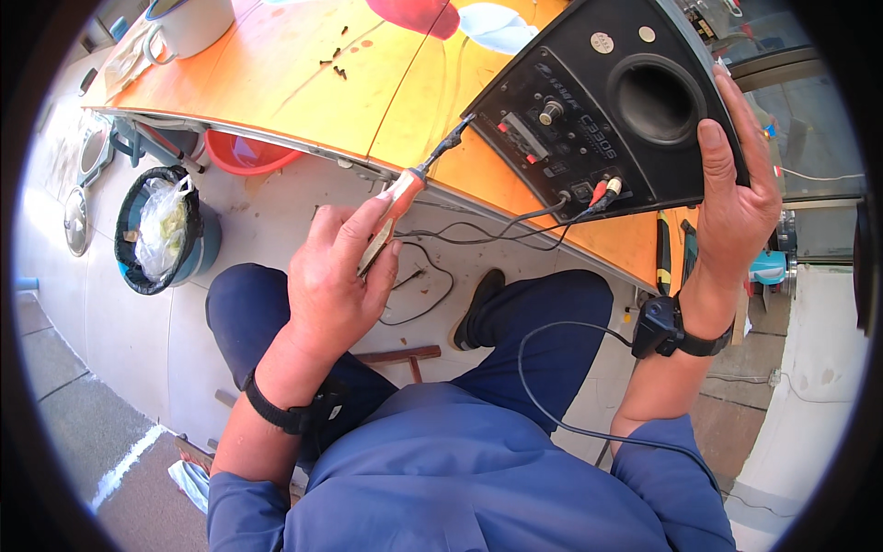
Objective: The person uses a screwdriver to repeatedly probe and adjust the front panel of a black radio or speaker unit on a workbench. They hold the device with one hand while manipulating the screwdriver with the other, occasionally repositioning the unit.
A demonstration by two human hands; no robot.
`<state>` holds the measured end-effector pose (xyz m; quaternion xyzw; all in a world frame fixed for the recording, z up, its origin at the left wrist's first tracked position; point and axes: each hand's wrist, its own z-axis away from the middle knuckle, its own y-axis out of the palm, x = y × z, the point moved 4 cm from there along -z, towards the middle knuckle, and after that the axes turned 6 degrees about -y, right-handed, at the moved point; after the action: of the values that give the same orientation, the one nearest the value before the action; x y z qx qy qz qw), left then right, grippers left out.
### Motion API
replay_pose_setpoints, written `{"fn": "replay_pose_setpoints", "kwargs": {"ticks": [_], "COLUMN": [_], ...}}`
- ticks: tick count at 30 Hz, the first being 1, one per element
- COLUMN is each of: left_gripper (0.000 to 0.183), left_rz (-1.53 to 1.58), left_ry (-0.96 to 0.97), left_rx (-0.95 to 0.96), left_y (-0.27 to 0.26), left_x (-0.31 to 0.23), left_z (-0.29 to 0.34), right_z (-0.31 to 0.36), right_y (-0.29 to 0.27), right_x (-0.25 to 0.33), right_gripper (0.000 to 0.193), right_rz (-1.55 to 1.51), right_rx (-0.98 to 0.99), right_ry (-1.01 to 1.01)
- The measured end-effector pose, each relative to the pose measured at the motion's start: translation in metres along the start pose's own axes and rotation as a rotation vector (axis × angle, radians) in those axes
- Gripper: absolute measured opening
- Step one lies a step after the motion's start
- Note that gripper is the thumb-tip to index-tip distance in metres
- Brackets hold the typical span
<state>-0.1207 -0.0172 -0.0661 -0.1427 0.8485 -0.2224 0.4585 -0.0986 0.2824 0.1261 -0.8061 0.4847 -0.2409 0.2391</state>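
In my left hand (336,262) is a screwdriver (405,189) with an orange and pale handle and a dark shaft. Its tip points up and right, at the left corner of the black speaker's (589,69) back panel; whether it touches a screw there is too small to tell. My right hand (740,175) grips the speaker's right edge, thumb on the back face beside the round port (655,98). The speaker lies tilted on the orange table, knob and sockets facing me. Red and white plugs (602,191) sit in its lower sockets, with dark cables trailing left.
Several small dark screws (338,70) lie on the orange table (276,78), near a white enamel mug (189,28). Below its edge are a red basin (244,152) and a lined bucket (204,241). Cable loops (441,285) hang between my legs. Tools (664,253) lie by the right table end.
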Motion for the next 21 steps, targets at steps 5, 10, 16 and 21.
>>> {"fn": "replay_pose_setpoints", "kwargs": {"ticks": [5, 10, 16, 21], "left_gripper": [0.054, 0.055, 0.055, 0.053], "left_rz": [-0.029, -0.018, -0.028, -0.003], "left_ry": [-0.007, -0.006, 0.005, -0.042], "left_rx": [0.016, 0.009, 0.026, 0.044], "left_y": [0.0015, 0.0015, 0.0017, 0.0020], "left_x": [0.0002, 0.0010, -0.0003, -0.0021], "left_z": [0.0018, 0.0014, 0.0004, 0.0010], "right_z": [0.0002, 0.0002, 0.0008, 0.0008], "right_y": [0.0001, -0.0002, -0.0002, -0.0005], "right_x": [0.0005, 0.0010, 0.0005, -0.0005], "right_gripper": [0.035, 0.035, 0.035, 0.035], "right_rz": [0.016, 0.027, 0.017, 0.032], "right_rx": [0.005, 0.012, 0.008, 0.012], "right_ry": [-0.018, -0.017, -0.018, -0.026]}}
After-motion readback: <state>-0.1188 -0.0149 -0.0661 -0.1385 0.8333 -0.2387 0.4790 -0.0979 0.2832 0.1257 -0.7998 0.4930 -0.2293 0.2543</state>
